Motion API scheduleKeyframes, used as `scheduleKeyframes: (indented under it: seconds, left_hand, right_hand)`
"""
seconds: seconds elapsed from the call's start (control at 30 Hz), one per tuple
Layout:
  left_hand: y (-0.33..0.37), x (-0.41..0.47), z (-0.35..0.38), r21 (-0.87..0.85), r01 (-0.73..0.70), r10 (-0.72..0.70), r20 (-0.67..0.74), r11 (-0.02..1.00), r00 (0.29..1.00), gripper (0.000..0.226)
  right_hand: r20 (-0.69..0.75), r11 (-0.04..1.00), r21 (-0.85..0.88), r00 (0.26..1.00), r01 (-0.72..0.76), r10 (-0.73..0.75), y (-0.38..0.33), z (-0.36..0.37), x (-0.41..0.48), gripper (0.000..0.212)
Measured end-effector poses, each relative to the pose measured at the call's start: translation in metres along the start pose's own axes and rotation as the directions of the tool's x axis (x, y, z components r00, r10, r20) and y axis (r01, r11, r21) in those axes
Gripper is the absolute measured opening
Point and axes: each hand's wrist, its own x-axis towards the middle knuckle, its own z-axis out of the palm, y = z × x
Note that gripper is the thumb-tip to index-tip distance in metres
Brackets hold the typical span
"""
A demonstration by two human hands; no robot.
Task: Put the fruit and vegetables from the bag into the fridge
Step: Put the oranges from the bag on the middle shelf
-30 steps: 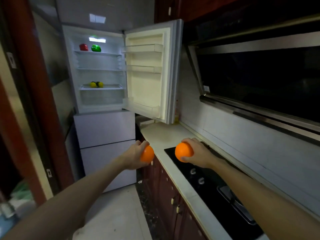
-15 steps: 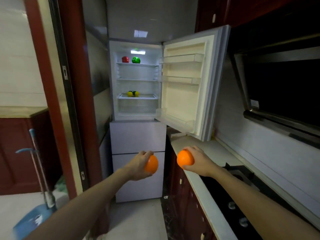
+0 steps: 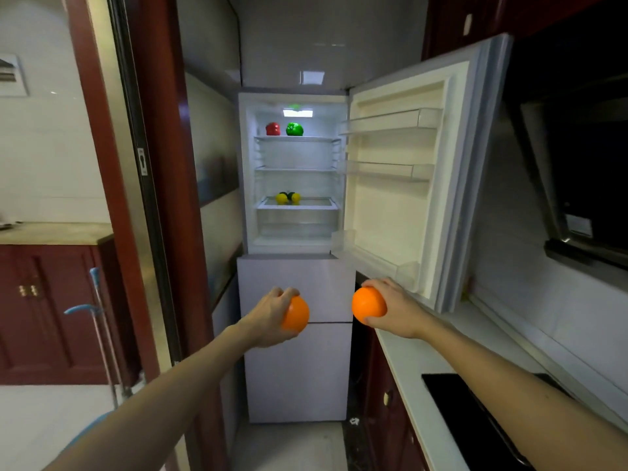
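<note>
My left hand (image 3: 272,316) grips an orange (image 3: 296,314), held out in front of the fridge's lower drawers. My right hand (image 3: 394,309) grips a second orange (image 3: 367,305) at the same height, just below the open fridge door (image 3: 407,205). The white fridge (image 3: 295,283) stands straight ahead with its upper compartment open and lit. A red pepper (image 3: 273,129) and a green pepper (image 3: 294,129) sit on the top shelf. Two lemons (image 3: 287,198) lie on the bottom shelf. The middle shelf (image 3: 297,169) holds nothing. No bag is in view.
A pale countertop (image 3: 428,348) with a black hob (image 3: 469,409) runs along the right, dark red cabinets beneath. A range hood (image 3: 577,198) hangs upper right. A red door frame (image 3: 153,198) stands at left, a mop handle (image 3: 102,328) beyond it.
The view has swung left and moved closer, so the fridge now sits centred and larger. Both hands still hold their oranges in front of me.
</note>
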Motion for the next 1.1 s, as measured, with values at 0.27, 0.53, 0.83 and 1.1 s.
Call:
scheduleKeyframes:
  seconds: [0.27,0.53,0.83,1.1]
  left_hand:
    - [-0.007,0.053,-0.013,-0.046,0.072,-0.076,-0.094,0.996,0.993,0.083]
    - [-0.023,0.076,-0.026,-0.038,0.093,-0.097,-0.111,0.995,0.989,0.083]
    - [-0.064,0.121,-0.03,-0.055,0.075,-0.082,-0.13,0.996,0.988,0.083]
    - [-0.123,0.17,-0.047,-0.043,0.074,-0.08,-0.154,0.996,0.985,0.083]
  right_hand:
    - [0.022,1.0,-0.001,1.0,0.021,-0.021,0.035,-0.008,0.046,0.071]
    - [-0.008,0.999,-0.002,0.998,0.054,-0.054,0.042,-0.009,0.079,0.068]
    - [-0.031,0.999,-0.013,0.999,0.03,-0.03,0.04,-0.003,0.133,0.067]
    - [-0.057,0.998,-0.055,0.998,0.027,-0.03,0.029,0.009,0.198,0.067]
